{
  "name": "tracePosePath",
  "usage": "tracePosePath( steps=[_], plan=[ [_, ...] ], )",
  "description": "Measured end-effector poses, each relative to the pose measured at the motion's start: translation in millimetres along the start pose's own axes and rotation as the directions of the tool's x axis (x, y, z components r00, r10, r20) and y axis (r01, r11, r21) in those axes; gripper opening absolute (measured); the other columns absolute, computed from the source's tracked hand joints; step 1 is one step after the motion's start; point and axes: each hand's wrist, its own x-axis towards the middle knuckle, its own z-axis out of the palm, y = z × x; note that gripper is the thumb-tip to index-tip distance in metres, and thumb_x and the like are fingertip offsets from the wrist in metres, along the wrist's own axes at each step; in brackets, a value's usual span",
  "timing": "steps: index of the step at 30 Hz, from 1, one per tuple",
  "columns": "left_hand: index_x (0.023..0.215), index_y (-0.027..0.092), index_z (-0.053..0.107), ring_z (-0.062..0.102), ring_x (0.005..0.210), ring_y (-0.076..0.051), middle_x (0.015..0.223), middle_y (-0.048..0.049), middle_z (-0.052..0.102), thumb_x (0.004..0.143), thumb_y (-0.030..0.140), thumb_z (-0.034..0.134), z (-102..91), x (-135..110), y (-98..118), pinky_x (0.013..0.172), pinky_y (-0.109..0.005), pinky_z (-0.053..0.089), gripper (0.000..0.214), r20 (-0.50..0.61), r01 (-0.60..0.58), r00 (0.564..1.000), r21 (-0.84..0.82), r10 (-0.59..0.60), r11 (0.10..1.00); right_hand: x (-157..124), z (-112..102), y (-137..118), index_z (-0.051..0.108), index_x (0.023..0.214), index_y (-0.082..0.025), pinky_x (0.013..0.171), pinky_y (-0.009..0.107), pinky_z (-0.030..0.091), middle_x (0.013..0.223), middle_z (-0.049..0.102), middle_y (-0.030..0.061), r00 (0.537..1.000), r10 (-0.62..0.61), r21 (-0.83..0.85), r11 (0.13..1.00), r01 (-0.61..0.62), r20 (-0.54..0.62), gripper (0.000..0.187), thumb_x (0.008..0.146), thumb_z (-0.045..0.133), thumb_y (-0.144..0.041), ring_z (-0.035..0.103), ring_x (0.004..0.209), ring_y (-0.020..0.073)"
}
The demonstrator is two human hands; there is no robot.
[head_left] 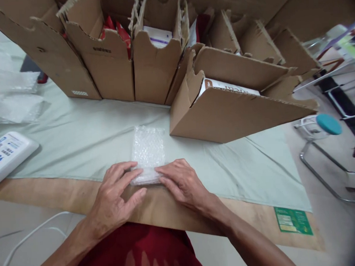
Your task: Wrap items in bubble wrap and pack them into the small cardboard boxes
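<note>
A small packet wrapped in clear bubble wrap [148, 150] lies on the pale green cloth [85, 138] at the table's near edge. My left hand [117, 195] rests on the packet's near left corner, fingers spread and pressing its edge. My right hand [183, 182] lies flat on the near right corner, fingertips touching the wrap. Both hands press down on the near end of the packet; the far end is uncovered.
Several torn cardboard boxes [223, 106] with packaged goods stand along the back. A white printed package [4, 156] lies at the left, with plastic wrap [9, 94] behind it. A green sticker [293, 221] sits on the table's brown edge. A teal-seated stool [328, 124] stands right.
</note>
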Motion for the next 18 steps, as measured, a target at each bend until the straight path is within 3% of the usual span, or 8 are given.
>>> tracePosePath(
  steps=[2,4,7,9,11,13,15,18],
  plan=[
    [0.119,0.017,0.064,0.063,0.103,-0.021,0.108,-0.0084,0.070,0.098,0.018,0.059,-2.5,2,0,0.090,-0.037,0.052,0.022,0.022,0.016,1.000,-0.029,-0.016,0.999,-1,-3,-1,0.066,0.121,-0.021,0.089,0.038,0.050,0.108,0.080,0.0050,0.997,0.077,0.048,0.996,-0.077,0.008,0.022,0.105,0.053,-0.027,0.072,0.095,0.0199],
    [0.117,0.015,0.065,0.063,0.087,-0.019,0.093,-0.0054,0.071,0.099,0.019,0.058,0.1,7,-4,0.080,-0.034,0.052,0.020,-0.014,0.048,0.999,0.017,-0.048,0.999,-2,-4,-3,0.067,0.121,-0.020,0.089,0.039,0.050,0.113,0.078,0.0086,0.993,0.101,-0.019,0.995,-0.102,-0.058,0.023,0.104,0.054,-0.029,0.071,0.101,0.0227],
    [0.118,0.012,0.066,0.061,0.077,-0.022,0.086,-0.0064,0.070,0.101,0.027,0.055,7.7,18,-13,0.074,-0.038,0.051,0.025,-0.040,0.095,0.995,0.169,-0.089,0.981,-2,-3,-6,0.067,0.119,-0.018,0.090,0.043,0.048,0.124,0.072,0.0151,0.988,0.002,-0.211,0.977,-0.035,-0.155,0.024,0.102,0.056,-0.031,0.066,0.109,0.0278],
    [0.116,0.012,0.068,0.062,0.079,-0.024,0.086,-0.0081,0.070,0.101,0.033,0.053,10.4,25,-19,0.077,-0.041,0.052,0.030,-0.047,0.127,0.992,0.235,-0.119,0.964,1,1,-5,0.067,0.120,-0.018,0.093,0.046,0.046,0.129,0.069,0.0160,0.994,-0.067,-0.303,0.952,0.038,-0.087,0.026,0.100,0.058,-0.032,0.063,0.114,0.0298],
    [0.117,0.012,0.068,0.064,0.082,-0.025,0.091,-0.0093,0.070,0.099,0.038,0.054,9.6,27,-20,0.078,-0.042,0.053,0.034,-0.078,0.204,0.978,0.198,-0.192,0.959,5,5,-3,0.065,0.125,-0.019,0.094,0.046,0.045,0.131,0.069,0.0156,0.996,-0.089,-0.344,0.935,0.085,0.003,0.027,0.100,0.057,-0.027,0.062,0.116,0.0299],
    [0.123,0.013,0.066,0.066,0.088,-0.024,0.102,-0.0111,0.069,0.096,0.043,0.058,6.2,24,-16,0.077,-0.039,0.056,0.041,-0.125,0.334,0.937,0.053,-0.326,0.941,10,8,0,0.064,0.127,-0.019,0.093,0.045,0.045,0.128,0.071,0.0144,0.998,-0.062,-0.331,0.941,0.067,0.026,0.028,0.101,0.053,-0.022,0.063,0.114,0.0282],
    [0.132,0.015,0.061,0.068,0.096,-0.024,0.117,-0.0128,0.068,0.092,0.045,0.063,2.8,17,-6,0.082,-0.038,0.057,0.050,-0.128,0.470,0.859,-0.182,-0.495,0.863,13,8,3,0.066,0.125,-0.020,0.093,0.043,0.047,0.123,0.074,0.0119,1.000,-0.004,-0.237,0.971,-0.004,-0.030,0.027,0.102,0.051,-0.019,0.066,0.110,0.0259],
    [0.140,0.018,0.055,0.068,0.113,-0.026,0.132,-0.0140,0.066,0.085,0.045,0.072,2.4,4,13,0.098,-0.042,0.056,0.064,0.047,0.581,0.722,-0.583,-0.691,0.567,13,4,-2,0.068,0.123,-0.021,0.093,0.040,0.049,0.116,0.077,0.0085,0.981,0.168,0.021,0.986,-0.166,-0.095,0.025,0.101,0.055,-0.023,0.070,0.105,0.0235]
  ],
)
